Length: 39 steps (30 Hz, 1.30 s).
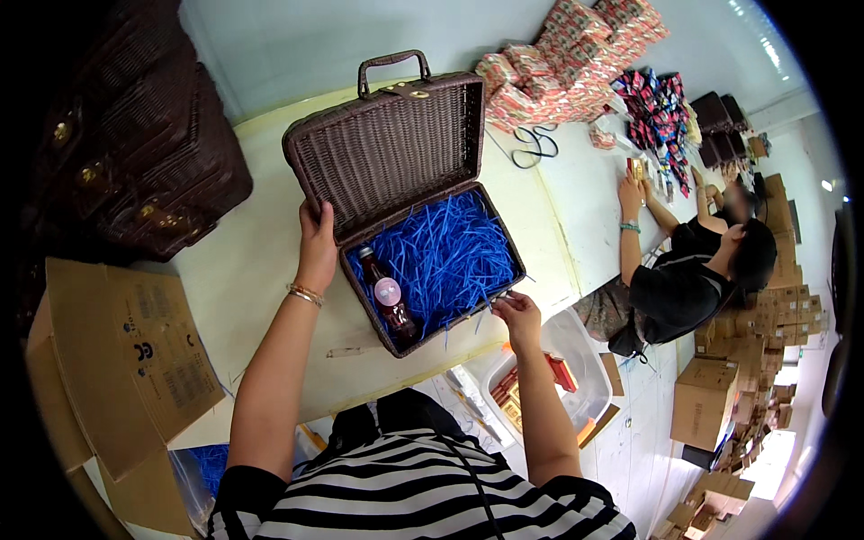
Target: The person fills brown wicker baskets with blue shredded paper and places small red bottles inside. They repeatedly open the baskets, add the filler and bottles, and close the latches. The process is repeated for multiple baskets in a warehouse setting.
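Note:
A dark brown wicker suitcase (387, 153) lies open on the table, its lid raised toward the far side. Blue shredded paper (441, 256) fills the base. A dark red bottle (389, 297) with a round pink label lies in the left part of the base. My left hand (317, 250) grips the lid's left edge near the hinge side, thumb up. At the near right rim of the base, my right hand (517, 318) pinches the edge with thumb and fingers; the exact spot under the fingertips is partly hidden.
Stacked wicker cases (144, 162) stand at the left above an open cardboard box (135, 351). A clear plastic bin (576, 360) with red and gold packs sits below the table's near edge. Wrapped packs (558, 67) are piled at the back; another person (693, 279) works at right.

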Tool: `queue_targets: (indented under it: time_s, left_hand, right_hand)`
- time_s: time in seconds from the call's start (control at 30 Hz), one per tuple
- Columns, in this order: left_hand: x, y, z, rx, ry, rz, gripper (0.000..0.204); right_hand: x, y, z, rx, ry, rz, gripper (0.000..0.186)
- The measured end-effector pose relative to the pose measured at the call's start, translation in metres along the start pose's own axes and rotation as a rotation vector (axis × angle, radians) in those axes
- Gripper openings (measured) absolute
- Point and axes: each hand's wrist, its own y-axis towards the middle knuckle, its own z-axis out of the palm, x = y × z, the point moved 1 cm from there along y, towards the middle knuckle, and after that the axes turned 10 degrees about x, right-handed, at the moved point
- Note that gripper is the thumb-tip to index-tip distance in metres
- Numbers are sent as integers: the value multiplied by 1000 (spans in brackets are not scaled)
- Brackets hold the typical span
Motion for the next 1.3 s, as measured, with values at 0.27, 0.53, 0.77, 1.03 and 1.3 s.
queue_targets:
  time_s: [0.27,0.53,0.77,1.03,1.3]
  left_hand:
    - [21,-10,74,6,7,8,60]
    - [36,-7,128,16,-9,2,61]
    - [44,3,174,6,40,44,61]
    - [66,36,248,53,53,136,55]
    - [79,138,290,354,194,-49,57]
  right_hand:
    - [101,26,-16,-18,-163,-446,10]
    - [158,39,-22,166,-1389,-815,31]
    - [110,25,-88,-221,-708,-450,26]
    - [30,22,-103,-539,-171,-225,82]
    - [0,76,-75,-545,-518,-292,83]
